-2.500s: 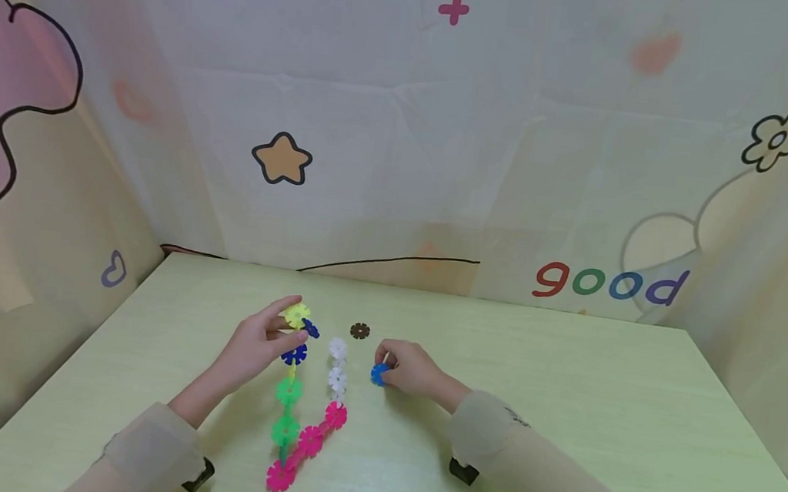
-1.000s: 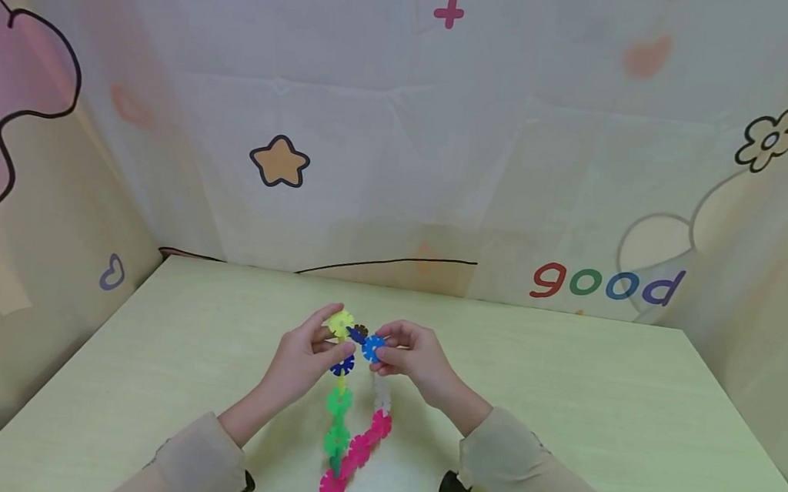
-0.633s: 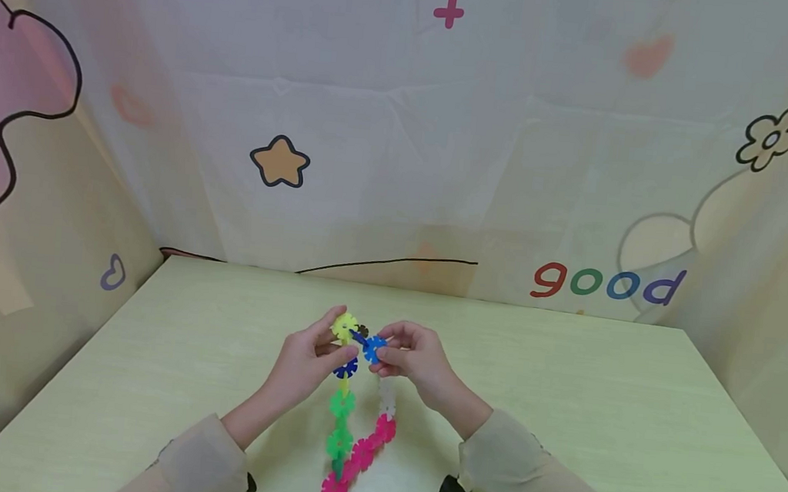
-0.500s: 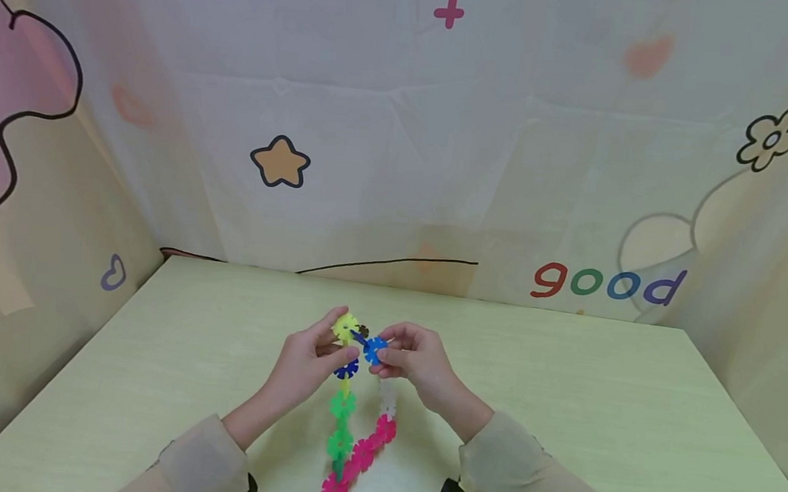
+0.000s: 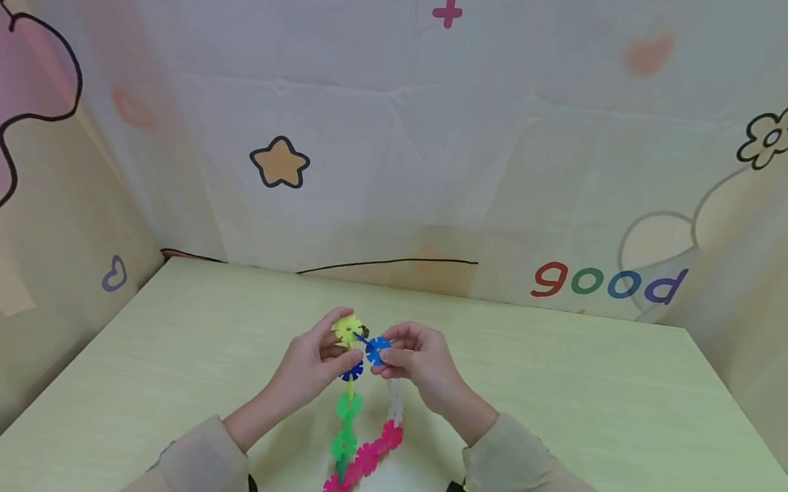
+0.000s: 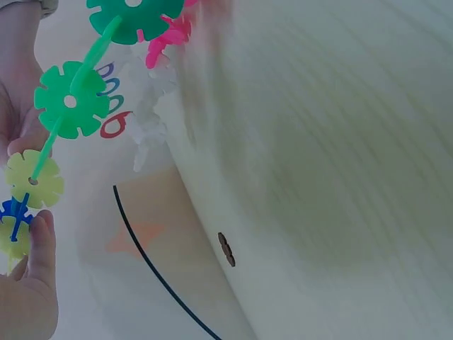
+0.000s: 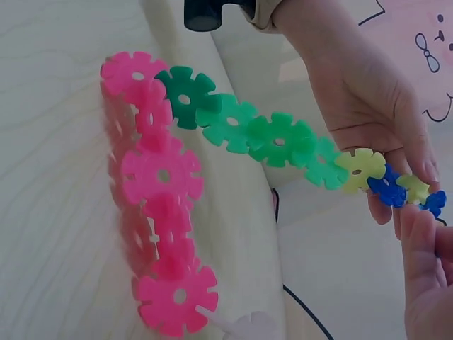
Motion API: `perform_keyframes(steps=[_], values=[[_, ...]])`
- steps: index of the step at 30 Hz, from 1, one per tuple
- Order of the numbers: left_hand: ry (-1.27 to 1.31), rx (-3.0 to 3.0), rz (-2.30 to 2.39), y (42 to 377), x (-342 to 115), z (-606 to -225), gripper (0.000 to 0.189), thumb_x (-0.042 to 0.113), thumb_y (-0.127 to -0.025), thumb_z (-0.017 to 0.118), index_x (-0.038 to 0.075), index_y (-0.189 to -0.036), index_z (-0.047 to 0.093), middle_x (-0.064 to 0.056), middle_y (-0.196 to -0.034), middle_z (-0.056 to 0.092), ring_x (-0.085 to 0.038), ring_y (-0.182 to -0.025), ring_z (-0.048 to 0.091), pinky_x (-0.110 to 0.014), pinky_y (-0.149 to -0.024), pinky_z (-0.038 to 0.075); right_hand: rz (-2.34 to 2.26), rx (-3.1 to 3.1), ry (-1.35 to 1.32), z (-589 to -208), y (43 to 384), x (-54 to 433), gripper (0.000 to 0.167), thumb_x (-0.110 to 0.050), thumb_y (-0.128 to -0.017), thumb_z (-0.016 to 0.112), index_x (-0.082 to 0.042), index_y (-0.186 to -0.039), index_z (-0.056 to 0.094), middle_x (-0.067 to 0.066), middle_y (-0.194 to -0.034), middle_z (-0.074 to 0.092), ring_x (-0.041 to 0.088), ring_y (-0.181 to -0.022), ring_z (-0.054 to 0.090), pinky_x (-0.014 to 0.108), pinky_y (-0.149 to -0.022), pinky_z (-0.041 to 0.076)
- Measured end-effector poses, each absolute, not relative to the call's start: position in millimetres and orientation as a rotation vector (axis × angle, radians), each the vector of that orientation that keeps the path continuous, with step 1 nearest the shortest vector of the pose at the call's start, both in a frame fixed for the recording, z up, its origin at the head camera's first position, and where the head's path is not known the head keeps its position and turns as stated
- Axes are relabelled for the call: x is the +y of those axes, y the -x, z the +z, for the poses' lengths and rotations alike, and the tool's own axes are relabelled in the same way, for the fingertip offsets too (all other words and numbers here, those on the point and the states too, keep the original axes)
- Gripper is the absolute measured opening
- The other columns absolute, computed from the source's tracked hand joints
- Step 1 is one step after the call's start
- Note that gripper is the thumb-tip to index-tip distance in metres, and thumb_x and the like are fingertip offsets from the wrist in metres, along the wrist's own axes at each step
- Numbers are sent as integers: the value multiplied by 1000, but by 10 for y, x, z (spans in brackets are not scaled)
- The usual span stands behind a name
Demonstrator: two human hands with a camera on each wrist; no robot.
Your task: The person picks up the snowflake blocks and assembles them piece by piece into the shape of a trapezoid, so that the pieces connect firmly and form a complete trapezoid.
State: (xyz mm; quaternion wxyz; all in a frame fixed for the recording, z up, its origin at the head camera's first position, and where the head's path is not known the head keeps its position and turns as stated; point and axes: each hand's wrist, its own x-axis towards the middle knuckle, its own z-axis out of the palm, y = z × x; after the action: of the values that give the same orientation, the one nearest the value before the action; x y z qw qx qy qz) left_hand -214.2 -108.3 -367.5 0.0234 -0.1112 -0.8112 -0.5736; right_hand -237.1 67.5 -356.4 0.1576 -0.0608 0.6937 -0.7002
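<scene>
A chain of interlocking plastic snowflake discs runs between my hands and the table. My left hand (image 5: 307, 363) holds its upper end at a yellow disc (image 5: 347, 329) and a dark blue disc (image 5: 354, 370). Facing it, my right hand (image 5: 426, 363) pinches a light blue disc (image 5: 377, 350), which meets an edge-on dark blue disc; whether they are slotted together I cannot tell. Green discs (image 7: 279, 140) hang below the yellow and blue ones. Pink discs (image 7: 163, 176) lead on along the table to white discs (image 5: 395, 402), partly hidden under my right hand.
A loose brown disc (image 6: 226, 249) lies on the pale wooden table (image 5: 582, 415), mostly hidden behind the chain in the head view. A printed cloth (image 5: 376, 121) hangs behind and at the sides of the table.
My left hand has moved right with the chain. The right hand has lifted the light blue disc and brought it left against the chain's dark blue end; lately both drift slightly right.
</scene>
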Motion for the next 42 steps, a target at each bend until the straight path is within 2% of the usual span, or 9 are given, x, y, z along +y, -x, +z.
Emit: perform_keyframes(steps=[3,8,17,21,27,32,36,39,42], values=[[337,-2516,-1829,2153,-1091,-3683,56,13,-81,64,19,-129,36,-7,-94,66,-19,-87,65,-28,-71,53,-1980,2009,193,-3569,2375,672,22,1,-82,57,6,-103,51,5,-74,58,13,-63,65,25,-63,53],[339,-2517,-1851,2175,-1098,-3683,54,21,-82,62,19,-128,34,-7,-96,66,-20,-89,65,-31,-74,52,-1965,2018,235,-3584,2385,665,23,0,-82,57,7,-103,51,4,-75,58,13,-63,65,25,-63,53],[330,-2573,-1814,2211,-1098,-3685,48,29,-83,61,15,-124,40,-7,-97,62,-13,-78,61,-24,-68,52,-1968,1981,293,-3608,2387,647,23,1,-83,57,8,-103,50,3,-76,59,11,-61,65,23,-61,52],[335,-2597,-1791,2216,-1138,-3675,48,32,-83,59,16,-124,40,-7,-95,62,-13,-77,61,-24,-66,52,-1909,2009,363,-3619,2422,671,27,-3,-83,58,8,-106,50,3,-79,61,13,-65,65,28,-65,53],[305,-2611,-1791,2242,-1318,-3611,52,34,-83,59,16,-127,37,-8,-102,61,-16,-85,61,-24,-71,51,-1814,2140,402,-3678,2632,758,27,-8,-84,58,3,-107,54,2,-81,60,19,-73,66,32,-69,53],[296,-2620,-1732,2275,-1537,-3569,54,35,-84,57,13,-129,35,-10,-105,61,-18,-88,61,-23,-72,51,-1752,2249,329,-3778,2853,804,23,-8,-83,58,0,-104,57,2,-79,60,18,-70,64,30,-66,52],[260,-2628,-1675,2297,-1697,-3556,56,37,-85,56,13,-130,34,-11,-103,60,-19,-88,61,-22,-71,51,-1682,2336,313,-3878,2983,777,24,-6,-81,60,1,-103,58,6,-83,62,15,-68,60,28,-63,50],[231,-2622,-1645,2310,-1795,-3552,56,38,-85,56,14,-130,34,-11,-103,59,-19,-88,61,-21,-71,50,-1568,2436,367,-3962,3059,728,25,-6,-80,62,2,-103,59,12,-93,63,16,-77,59,28,-67,49],[208,-2620,-1615,2313,-1869,-3541,57,40,-84,55,14,-131,34,-12,-101,59,-19,-87,61,-20,-70,50,-1385,2550,442,-4044,3115,671,26,-10,-80,63,-1,-105,61,11,-108,61,22,-98,56,35,-84,46]])
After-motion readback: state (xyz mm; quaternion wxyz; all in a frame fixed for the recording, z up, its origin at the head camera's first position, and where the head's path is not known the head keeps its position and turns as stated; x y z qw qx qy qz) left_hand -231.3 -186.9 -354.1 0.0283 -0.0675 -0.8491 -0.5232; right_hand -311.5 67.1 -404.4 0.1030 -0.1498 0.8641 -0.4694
